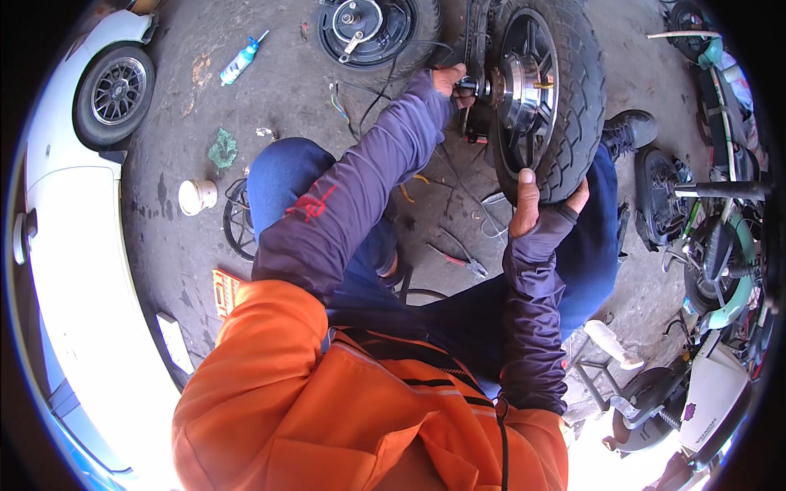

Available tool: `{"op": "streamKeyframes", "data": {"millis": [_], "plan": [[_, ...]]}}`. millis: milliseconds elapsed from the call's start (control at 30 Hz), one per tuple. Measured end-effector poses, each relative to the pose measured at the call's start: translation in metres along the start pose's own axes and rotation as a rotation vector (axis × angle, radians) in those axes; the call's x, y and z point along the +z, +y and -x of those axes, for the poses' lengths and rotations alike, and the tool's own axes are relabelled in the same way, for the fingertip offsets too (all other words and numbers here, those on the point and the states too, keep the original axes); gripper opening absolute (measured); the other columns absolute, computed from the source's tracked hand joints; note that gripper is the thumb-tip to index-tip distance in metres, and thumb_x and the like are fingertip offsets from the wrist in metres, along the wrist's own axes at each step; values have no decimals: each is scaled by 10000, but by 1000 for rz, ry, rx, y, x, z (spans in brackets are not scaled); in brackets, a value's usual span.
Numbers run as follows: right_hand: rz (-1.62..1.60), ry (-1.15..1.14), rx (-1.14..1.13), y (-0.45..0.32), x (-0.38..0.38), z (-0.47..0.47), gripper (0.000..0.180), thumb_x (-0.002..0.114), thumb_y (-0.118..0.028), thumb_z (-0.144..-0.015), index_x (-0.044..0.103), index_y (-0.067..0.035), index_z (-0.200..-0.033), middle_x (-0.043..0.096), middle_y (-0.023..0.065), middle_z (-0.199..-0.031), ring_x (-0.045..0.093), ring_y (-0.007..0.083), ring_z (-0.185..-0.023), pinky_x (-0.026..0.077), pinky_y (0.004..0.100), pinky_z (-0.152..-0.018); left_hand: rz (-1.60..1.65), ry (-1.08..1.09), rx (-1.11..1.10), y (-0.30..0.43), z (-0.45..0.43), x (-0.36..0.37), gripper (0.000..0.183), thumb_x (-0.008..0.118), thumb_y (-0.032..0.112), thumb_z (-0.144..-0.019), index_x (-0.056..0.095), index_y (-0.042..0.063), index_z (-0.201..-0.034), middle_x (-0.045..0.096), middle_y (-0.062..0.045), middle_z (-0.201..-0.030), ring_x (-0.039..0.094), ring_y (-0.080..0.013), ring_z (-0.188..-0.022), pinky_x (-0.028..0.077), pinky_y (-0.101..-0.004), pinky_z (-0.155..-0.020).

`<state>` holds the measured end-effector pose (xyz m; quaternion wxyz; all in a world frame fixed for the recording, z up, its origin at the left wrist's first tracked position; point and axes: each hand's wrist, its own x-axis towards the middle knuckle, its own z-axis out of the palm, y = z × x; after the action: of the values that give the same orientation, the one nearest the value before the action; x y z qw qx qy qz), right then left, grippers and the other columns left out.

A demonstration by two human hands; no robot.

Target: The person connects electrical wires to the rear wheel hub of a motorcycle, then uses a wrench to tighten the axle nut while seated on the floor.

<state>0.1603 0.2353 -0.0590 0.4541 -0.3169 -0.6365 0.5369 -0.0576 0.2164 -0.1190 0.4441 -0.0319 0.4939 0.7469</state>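
A motorcycle wheel stands upright between my knees, with a treaded black tyre (pixel 580 80) and a shiny metal hub (pixel 516 92). My right hand (pixel 540 205) grips the tyre at its near lower end, thumb on one side and fingers on the other. On the wheel's left, my left hand (pixel 453 86) has its fingers around a dark fitting at the axle end, partly hidden by the hand. A black swingarm (pixel 476 37) runs close beside that fitting. From the hub's right face sticks a brass-coloured rod (pixel 543 86).
A hub-motor wheel (pixel 353 27) with a cable lies ahead. Pliers (pixel 470 261) rest on the floor between my legs. To the left are a blue bottle (pixel 239 61), a white tub (pixel 198 196), an orange tool case (pixel 226 294) and a white car (pixel 73 233). Parked motorcycles (pixel 715 270) line the right.
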Motion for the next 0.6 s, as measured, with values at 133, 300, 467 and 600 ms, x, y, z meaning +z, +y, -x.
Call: {"op": "streamKeyframes", "data": {"millis": [133,300,467,600], "plan": [[123,42,-19,2,0,-1,691,692,-179,-785,270,61,-1276,432,196,-1182,441,247,-1086,328,344,-958,139,47,-43,1,7,7,101,577,144,-865,539,71,-924,600,-79,-797,598,-205,-600,527,-355,-499],[111,59,-46,5,1,-2,709,704,-206,-775,278,75,-1268,437,207,-1155,450,250,-1068,345,346,-941,-806,114,395,20,16,5,267,600,73,-816,515,87,-1069,589,-133,-863,600,-283,-686,517,-378,-651],[117,51,-52,6,0,-1,703,700,-199,-776,279,79,-1266,442,210,-1147,455,249,-1062,348,349,-938,-1783,-234,763,47,21,-5,401,643,95,-740,540,115,-1127,506,-160,-1036,552,-325,-939,453,-379,-820],[158,43,-57,3,0,-2,688,688,-178,-783,273,73,-1271,446,206,-1151,458,247,-1062,346,346,-941,-1898,-446,889,61,8,0,352,641,105,-745,541,101,-1083,496,-140,-1080,525,-325,-999,437,-388,-850]]}}
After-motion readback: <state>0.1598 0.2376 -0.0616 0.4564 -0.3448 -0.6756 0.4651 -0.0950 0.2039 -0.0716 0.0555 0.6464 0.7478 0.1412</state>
